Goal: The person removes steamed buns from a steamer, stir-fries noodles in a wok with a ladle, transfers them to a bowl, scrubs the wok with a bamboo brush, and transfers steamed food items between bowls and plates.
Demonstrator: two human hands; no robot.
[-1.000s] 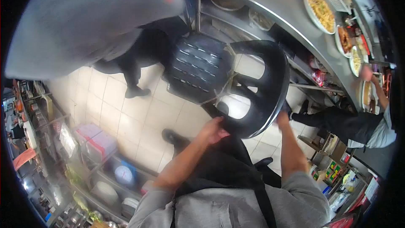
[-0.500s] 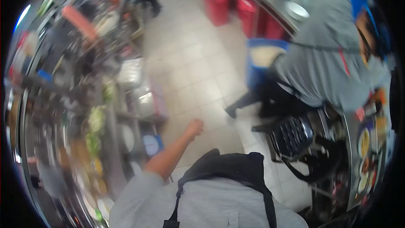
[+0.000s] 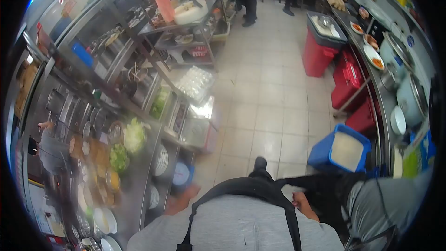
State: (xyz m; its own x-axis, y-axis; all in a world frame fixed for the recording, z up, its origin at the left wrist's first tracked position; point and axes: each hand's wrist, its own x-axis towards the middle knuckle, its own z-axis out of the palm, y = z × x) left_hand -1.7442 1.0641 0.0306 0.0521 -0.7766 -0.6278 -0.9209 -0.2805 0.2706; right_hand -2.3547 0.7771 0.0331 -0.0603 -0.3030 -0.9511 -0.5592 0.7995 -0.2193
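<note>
My left hand (image 3: pixel 185 197) hangs low at my left side, smeared by motion. It is near the blue-and-white kitchen scale (image 3: pixel 181 175) and the stacked white plates (image 3: pixel 161 161) on the lower shelf; its fingers cannot be made out. At my right side, my right hand (image 3: pixel 302 201) is partly visible beyond my black apron (image 3: pixel 241 187). Its fingers are curled closed, and whatever they may hold is hidden. Close by on the right is a co-worker in a grey shirt (image 3: pixel 385 204) and dark trousers.
A tiled aisle (image 3: pixel 260 88) runs ahead. Along the left counter are lettuce (image 3: pixel 134 135), bowls (image 3: pixel 105 220) and an egg tray (image 3: pixel 195 83). A blue bin (image 3: pixel 325 151) and a red bin (image 3: pixel 318 56) stand on the right, beside a counter with large pots (image 3: pixel 411 97). People stand at the far end.
My view has moved forward along the aisle and become sharper. My left arm has swung back from ahead of me, and my right hand has come into view. The co-worker now appears lower right.
</note>
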